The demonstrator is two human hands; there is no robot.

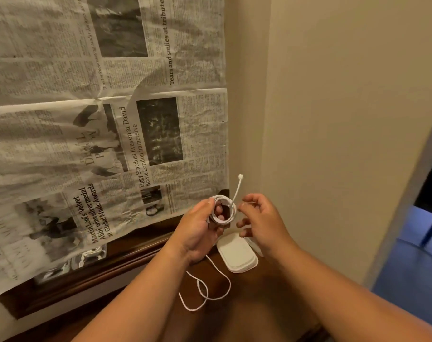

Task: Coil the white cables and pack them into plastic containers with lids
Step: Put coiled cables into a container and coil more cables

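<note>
My left hand (197, 229) grips the coiled white cable (221, 209) above the white plastic container (237, 255), my right hand (260, 218) loosely open beside it.

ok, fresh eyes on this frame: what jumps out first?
The left hand grips a white cable coil at centre, one connector end sticking up and its loose tail trailing below. The right hand hovers beside it, above a white lidded container. Newspaper sheets fill the left side.
</note>
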